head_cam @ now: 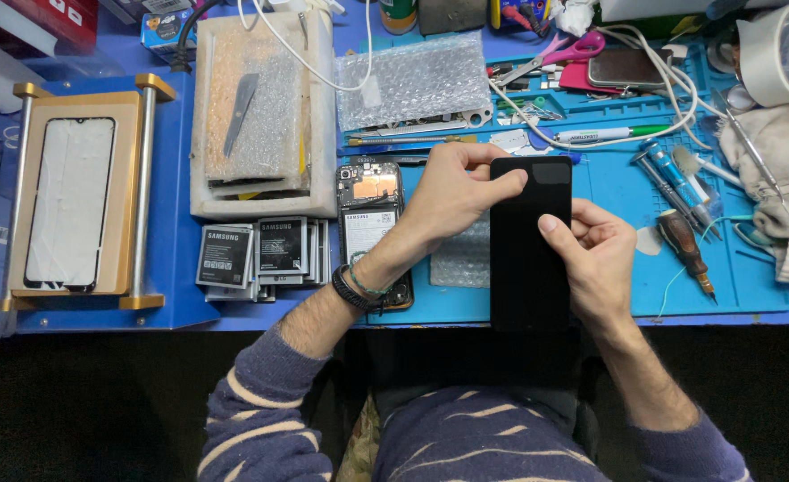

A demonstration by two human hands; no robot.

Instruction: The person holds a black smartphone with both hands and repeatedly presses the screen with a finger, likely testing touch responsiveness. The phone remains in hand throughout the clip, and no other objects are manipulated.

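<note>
Both my hands hold a black phone screen panel (528, 250) upright over the front of the blue work mat (734, 286). My left hand (452, 192) grips its top left corner, fingers over the upper edge. My right hand (595, 254) clasps its right side, thumb pressed on the dark face. Under my left wrist lies an opened phone body (369, 210) with its battery and circuit board showing. A small bubble-wrap piece (466, 259) sits on the mat between the two phones.
Several loose phone batteries (256, 252) lie left of the opened phone. A wooden jig with a screen (73, 201) stands far left, a foam block with a metal blade (251, 116) behind. Screwdrivers (684, 245), scissors (564, 52), a pen, cables and cloth crowd the right.
</note>
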